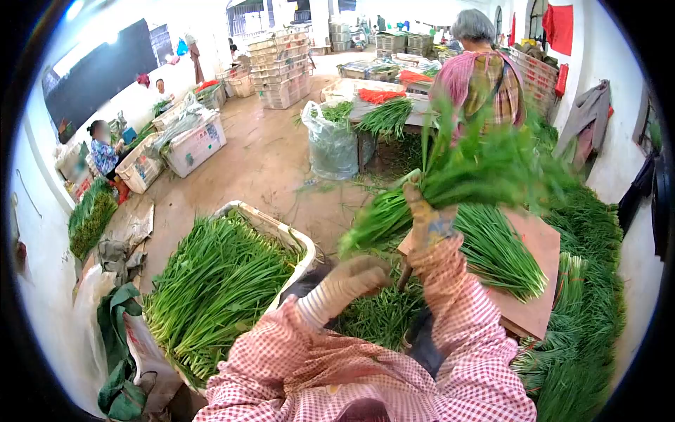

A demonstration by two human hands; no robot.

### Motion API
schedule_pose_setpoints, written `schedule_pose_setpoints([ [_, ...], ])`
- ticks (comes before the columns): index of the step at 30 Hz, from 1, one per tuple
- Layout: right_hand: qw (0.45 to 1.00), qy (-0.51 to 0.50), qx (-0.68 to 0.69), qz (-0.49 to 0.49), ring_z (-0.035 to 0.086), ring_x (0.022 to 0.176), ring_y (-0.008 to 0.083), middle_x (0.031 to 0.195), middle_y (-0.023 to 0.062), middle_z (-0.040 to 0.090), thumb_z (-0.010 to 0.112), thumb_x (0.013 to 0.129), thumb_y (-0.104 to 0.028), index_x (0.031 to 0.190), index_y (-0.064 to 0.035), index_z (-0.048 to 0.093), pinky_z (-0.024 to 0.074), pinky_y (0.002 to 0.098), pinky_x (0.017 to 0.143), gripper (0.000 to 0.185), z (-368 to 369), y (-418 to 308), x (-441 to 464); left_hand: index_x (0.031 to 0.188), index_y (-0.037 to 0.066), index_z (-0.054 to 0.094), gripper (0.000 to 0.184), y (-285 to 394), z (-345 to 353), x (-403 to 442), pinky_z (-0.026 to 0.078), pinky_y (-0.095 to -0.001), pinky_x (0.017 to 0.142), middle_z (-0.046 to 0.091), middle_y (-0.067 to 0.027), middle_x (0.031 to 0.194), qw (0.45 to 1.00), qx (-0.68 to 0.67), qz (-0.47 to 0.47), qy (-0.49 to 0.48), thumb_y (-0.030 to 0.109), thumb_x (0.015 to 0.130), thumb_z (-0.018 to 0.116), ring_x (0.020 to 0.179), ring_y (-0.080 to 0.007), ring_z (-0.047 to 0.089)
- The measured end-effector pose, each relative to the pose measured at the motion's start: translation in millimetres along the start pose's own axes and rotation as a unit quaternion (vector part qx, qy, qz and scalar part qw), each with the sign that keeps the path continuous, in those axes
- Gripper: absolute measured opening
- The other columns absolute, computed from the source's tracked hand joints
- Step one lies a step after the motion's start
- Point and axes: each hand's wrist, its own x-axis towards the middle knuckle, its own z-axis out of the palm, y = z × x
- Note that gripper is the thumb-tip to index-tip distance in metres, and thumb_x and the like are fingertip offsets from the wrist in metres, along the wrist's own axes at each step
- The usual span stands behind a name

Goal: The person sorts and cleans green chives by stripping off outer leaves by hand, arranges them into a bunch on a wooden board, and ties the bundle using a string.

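Observation:
A loose bunch of garlic chives (485, 165) is raised in front of me, its leaves smeared by motion. My right hand (423, 219), in a soiled work glove, is closed around this bunch. Lower and to the left, my left hand (351, 280) wears a pale glove and touches no chives that I can make out; its fingers are blurred. Beside my right forearm, another pile of chives (503, 253) lies on a brown board (538, 243). To my left stands a white crate (304, 246) heaped with chives (218, 281).
Bundled chives (580, 302) line the right wall. Loose greens (380, 313) cover the floor between my legs. Ahead are a bag of greens (330, 144) and a person (485, 77) at a table. Stacked crates (281, 70) and a seated person (105, 151) are farther left.

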Motion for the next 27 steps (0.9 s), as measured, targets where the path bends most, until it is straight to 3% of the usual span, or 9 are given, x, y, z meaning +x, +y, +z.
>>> schedule_pose_setpoints([
  [4, 0.899, 0.080, -0.421, 0.084, 0.047, 0.117, 0.0320, 0.126, 0.0176, 0.050, 0.054, 0.086, -0.023, 0.126, -0.0017, 0.049, 0.0410, 0.0434, 0.097, 0.046, 38.2, 55.7, -56.8, 0.137, 0.006, 0.035, 0.086, -46.0, -2.9, 27.7, 0.043, -0.0379, 0.093, 0.057, -0.0151, 0.118, 0.885, -0.452, 0.091, -0.068, 0.067, 0.079, 0.054, 0.111, -0.0267, 0.053],
  [7, 0.633, -0.059, -0.758, 0.146, 0.048, 0.116, 0.0334, 0.124, 0.0173, 0.051, 0.058, 0.082, -0.020, 0.124, -0.0029, 0.050, 0.0414, 0.0429, 0.096, 0.046, 58.6, 80.3, -81.1, 0.134, 0.003, 0.038, 0.091, -62.4, -44.4, 38.1, 0.044, -0.0392, 0.093, 0.055, -0.0170, 0.120, 0.876, -0.474, 0.074, -0.045, 0.071, 0.076, 0.054, 0.113, -0.0267, 0.052],
  [9, 0.551, -0.150, -0.809, 0.142, 0.049, 0.115, 0.0343, 0.123, 0.0170, 0.052, 0.060, 0.080, -0.018, 0.123, -0.0038, 0.051, 0.0417, 0.0426, 0.095, 0.047, 62.3, 89.8, -86.9, 0.127, -0.001, 0.045, 0.081, -61.6, -60.3, 30.1, 0.049, -0.0385, 0.087, 0.058, -0.0190, 0.112, 0.880, -0.448, 0.062, -0.144, 0.061, 0.077, 0.061, 0.105, -0.0267, 0.056],
  [10, 0.536, -0.176, -0.813, 0.141, 0.049, 0.115, 0.0348, 0.122, 0.0169, 0.053, 0.061, 0.079, -0.018, 0.123, -0.0042, 0.052, 0.0418, 0.0424, 0.094, 0.047, 64.4, 96.5, -88.9, 0.123, -0.003, 0.048, 0.073, -44.6, -53.2, 10.8, 0.052, -0.0373, 0.083, 0.060, -0.0184, 0.106, 0.959, -0.275, 0.068, 0.019, 0.052, 0.078, 0.063, 0.099, -0.0260, 0.059],
  [19, 0.714, -0.022, -0.621, 0.322, 0.051, 0.111, 0.0388, 0.119, 0.0174, 0.054, 0.070, 0.077, -0.020, 0.127, -0.0056, 0.046, 0.0419, 0.0477, 0.094, 0.057, 100.0, 119.8, -107.4, 0.122, 0.000, 0.050, 0.056, -15.6, -128.3, -48.6, 0.055, -0.0349, 0.071, 0.060, -0.0146, 0.108, 0.999, -0.015, -0.034, -0.022, 0.010, 0.071, 0.070, 0.090, -0.0226, 0.061],
  [21, 0.821, 0.415, -0.211, 0.332, 0.049, 0.118, 0.0349, 0.121, 0.0144, 0.054, 0.070, 0.082, -0.023, 0.134, -0.0073, 0.041, 0.0428, 0.0453, 0.097, 0.062, 95.1, 135.4, -148.9, 0.124, 0.000, 0.048, 0.061, -24.7, -128.7, -71.3, 0.053, -0.0336, 0.081, 0.058, -0.0149, 0.114, 0.989, 0.014, -0.137, -0.059, 0.002, 0.067, 0.069, 0.099, -0.0234, 0.060],
  [22, 0.823, 0.464, -0.087, 0.316, 0.041, 0.124, 0.0384, 0.133, 0.0170, 0.044, 0.070, 0.077, -0.049, 0.143, -0.0112, 0.024, 0.0345, 0.0539, 0.102, 0.089, 97.5, 138.5, -160.0, 0.127, 0.001, 0.047, 0.068, -26.7, -112.0, -90.9, 0.051, -0.0350, 0.086, 0.056, -0.0146, 0.119, 0.989, 0.046, -0.128, -0.052, 0.002, 0.065, 0.073, 0.104, -0.0247, 0.057],
  [24, 0.846, 0.468, -0.012, 0.254, 0.037, 0.127, 0.0388, 0.136, 0.0188, 0.040, 0.065, 0.075, -0.057, 0.144, -0.0105, 0.022, 0.0328, 0.0562, 0.103, 0.093, 96.8, 147.7, -175.3, 0.137, 0.005, 0.038, 0.090, -82.2, -119.7, -113.1, 0.039, -0.0387, 0.101, 0.045, -0.0118, 0.136, 0.832, 0.524, 0.096, -0.155, 0.005, 0.058, 0.082, 0.123, -0.0260, 0.044],
  [27, 0.848, 0.506, 0.019, 0.154, 0.043, 0.123, 0.0349, 0.135, 0.0205, 0.041, 0.047, 0.081, -0.069, 0.142, -0.0080, 0.025, 0.0385, 0.0542, 0.099, 0.089, 88.6, 137.5, -180.1, 0.145, 0.009, 0.023, 0.101, -92.4, -56.7, -129.8, 0.025, -0.0368, 0.109, 0.033, -0.0084, 0.145, 0.997, 0.057, -0.013, -0.059, 0.010, 0.062, 0.081, 0.130, -0.0226, 0.034],
])
